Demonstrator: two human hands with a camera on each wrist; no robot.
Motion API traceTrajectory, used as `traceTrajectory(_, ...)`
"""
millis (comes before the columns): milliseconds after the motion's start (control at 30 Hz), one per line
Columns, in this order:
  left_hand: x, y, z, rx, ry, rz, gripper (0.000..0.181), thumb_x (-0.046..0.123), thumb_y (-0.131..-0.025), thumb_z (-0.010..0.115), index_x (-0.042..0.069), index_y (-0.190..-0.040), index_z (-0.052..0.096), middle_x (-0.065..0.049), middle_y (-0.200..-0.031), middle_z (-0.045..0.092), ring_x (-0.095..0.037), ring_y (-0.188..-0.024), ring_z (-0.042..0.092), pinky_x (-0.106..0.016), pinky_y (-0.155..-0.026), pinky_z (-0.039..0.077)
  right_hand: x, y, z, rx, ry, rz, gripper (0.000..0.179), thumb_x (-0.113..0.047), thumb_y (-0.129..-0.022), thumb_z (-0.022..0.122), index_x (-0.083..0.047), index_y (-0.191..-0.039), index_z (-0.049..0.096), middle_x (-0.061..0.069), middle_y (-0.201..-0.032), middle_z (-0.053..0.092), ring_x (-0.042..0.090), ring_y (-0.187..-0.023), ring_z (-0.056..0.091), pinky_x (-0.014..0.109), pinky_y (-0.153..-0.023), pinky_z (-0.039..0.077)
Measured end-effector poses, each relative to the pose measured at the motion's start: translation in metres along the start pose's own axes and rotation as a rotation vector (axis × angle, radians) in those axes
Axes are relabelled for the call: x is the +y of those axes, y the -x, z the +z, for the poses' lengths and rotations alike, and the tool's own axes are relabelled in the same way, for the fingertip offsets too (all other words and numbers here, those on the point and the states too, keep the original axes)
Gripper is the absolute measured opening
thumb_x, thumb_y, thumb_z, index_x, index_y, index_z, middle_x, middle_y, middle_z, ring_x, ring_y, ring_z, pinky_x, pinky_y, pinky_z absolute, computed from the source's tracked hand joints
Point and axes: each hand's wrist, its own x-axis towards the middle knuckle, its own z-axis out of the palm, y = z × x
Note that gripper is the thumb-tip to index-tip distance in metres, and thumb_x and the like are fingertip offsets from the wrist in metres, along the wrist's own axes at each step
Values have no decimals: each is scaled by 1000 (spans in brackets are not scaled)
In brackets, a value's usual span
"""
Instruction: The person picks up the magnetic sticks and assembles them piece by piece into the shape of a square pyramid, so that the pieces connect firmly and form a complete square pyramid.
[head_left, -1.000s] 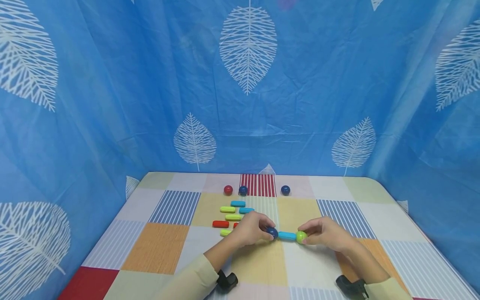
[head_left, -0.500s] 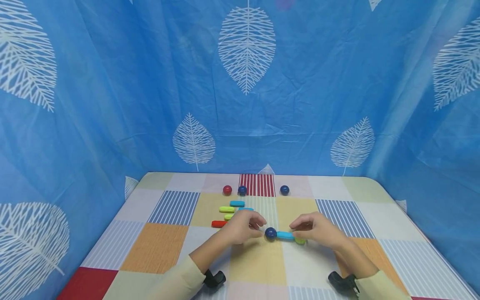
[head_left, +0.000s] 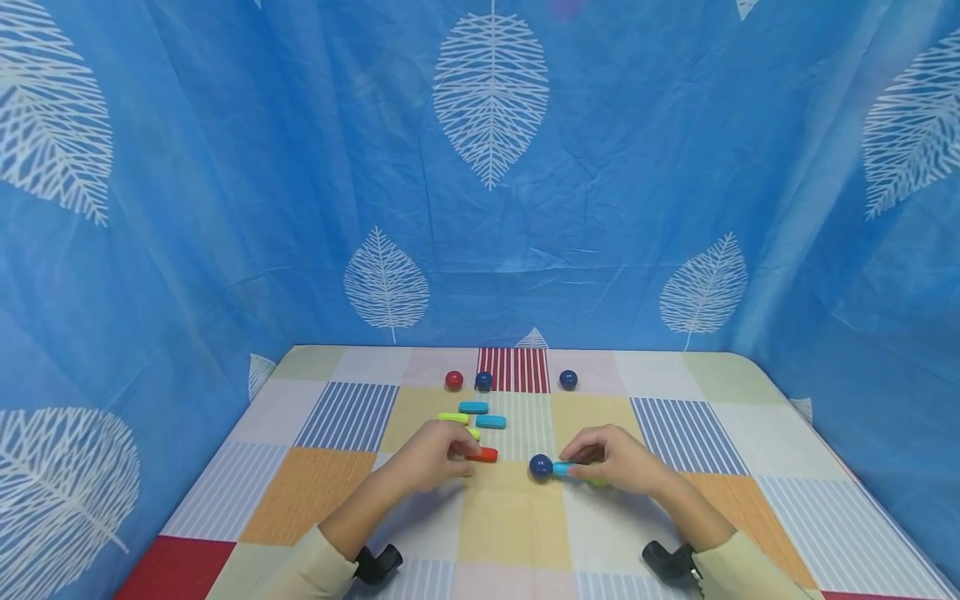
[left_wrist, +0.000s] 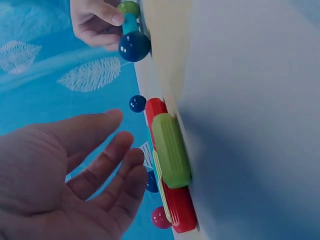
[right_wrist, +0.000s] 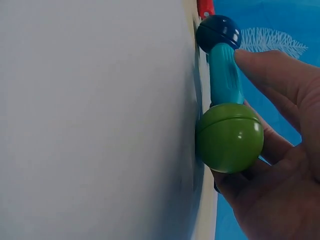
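A dark blue ball (head_left: 541, 467), a light blue rod (right_wrist: 226, 75) and a green ball (right_wrist: 230, 137) are joined end to end on the table. My right hand (head_left: 617, 460) pinches the rod, thumb on the near side and fingers behind it. My left hand (head_left: 433, 454) hovers over the loose rods with fingers loosely bent, holding nothing. Close to its fingertips lie a green rod (left_wrist: 171, 150) and a red rod (head_left: 483, 455). In the left wrist view another red rod (left_wrist: 182, 215) lies behind the green one; the left hand hides part of this group in the head view.
Farther back lie two light blue rods (head_left: 473, 407) and a yellow-green rod (head_left: 453, 418). A red ball (head_left: 453, 381) and two dark blue balls (head_left: 568, 380) stand near the table's far edge. Blue leaf-print cloth (head_left: 600, 208) hangs around the patchwork-covered table (head_left: 510, 525).
My left hand has let go of the dark blue ball and moved left to the loose rods. My right hand has shifted from the green ball left onto the light blue rod.
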Motion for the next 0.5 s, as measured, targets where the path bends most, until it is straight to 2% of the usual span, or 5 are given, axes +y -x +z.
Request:
traceTrajectory(200, -2, 3, -1, -25, -85, -85, 15, 11, -84, 84, 12, -99, 79, 4, -96, 75, -12, -85, 61, -31, -82, 59, -4, 0, 1, -39, -2, -2, 16, -15, -91, 78, -9, -105, 77, 6, -99, 77, 10, -84, 68, 24, -74, 57)
traceTrajectory(300, -3, 3, -1, -43, -122, -102, 14, 8, -84, 83, 12, -97, 79, 5, -93, 74, -11, -84, 60, -33, -83, 59, -5, 0, 1, -45, 9, 13, 15, -15, -90, 78, -11, -105, 77, 4, -97, 76, 9, -83, 66, 24, -74, 56)
traceTrajectory(500, -5, 4, 0, -40, -155, -67, 18, 1, -81, 83, 11, -95, 78, 4, -89, 72, -11, -81, 59, -35, -83, 59, -2, 2, 2, -33, 62, 59, 16, -18, -91, 77, -14, -106, 75, -1, -96, 74, 8, -85, 67, 23, -77, 56)
